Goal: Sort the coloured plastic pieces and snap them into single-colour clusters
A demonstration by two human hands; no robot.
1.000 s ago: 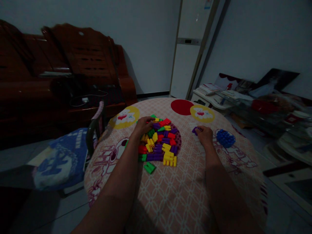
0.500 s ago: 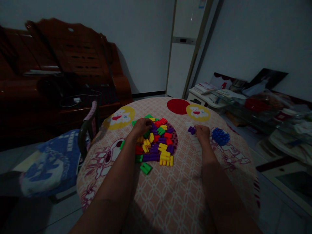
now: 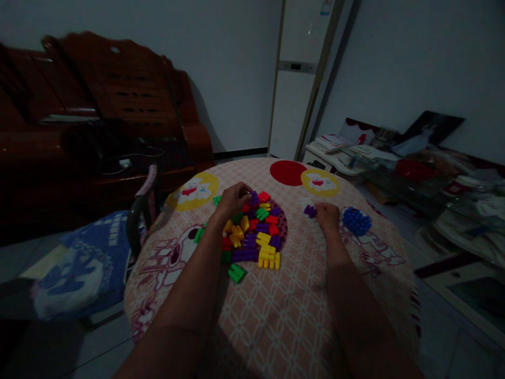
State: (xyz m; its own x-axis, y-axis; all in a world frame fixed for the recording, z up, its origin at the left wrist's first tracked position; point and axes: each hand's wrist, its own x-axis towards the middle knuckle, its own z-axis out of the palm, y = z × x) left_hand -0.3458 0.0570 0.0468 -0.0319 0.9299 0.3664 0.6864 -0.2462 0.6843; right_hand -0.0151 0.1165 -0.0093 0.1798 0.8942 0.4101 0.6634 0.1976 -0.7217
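Head view. We see a round table [image 3: 292,310] covered by a patterned pink tablecloth, with a heap of plastic building blocks [image 3: 249,241] in red, yellow, green and purple lying left of its centre. Our left hand [image 3: 235,200] is at the far left edge of this heap, its fingers bent downward and the fingertips next to a purple block [image 3: 253,198]; we cannot tell whether they are clamped on it or merely beside it. Our left forearm passes along the left side of the heap and hides part of it.

Our right hand [image 3: 328,215] is on the right part of the table, well apart from the heap, with its fingers curled in. Two small purple pieces [image 3: 310,210] show at the fingertips, on the side facing the heap; the hand itself hides the contact, so we cannot tell whether the grip is closed on them. Just to the right of this hand we note a cluster of blue pieces [image 3: 357,221].

At the near edge of the heap, yellow blocks [image 3: 269,255] lie to the right of a row of purple ones, and a single green block [image 3: 236,272] lies slightly apart, nearer to us. Around the table we observe a chair with a blue cloth [image 3: 87,266] to the left, a carved wooden sofa [image 3: 130,100] behind it, a tall white cabinet [image 3: 294,110] by the wall, and a cluttered glass-topped table [image 3: 418,184] to the right.
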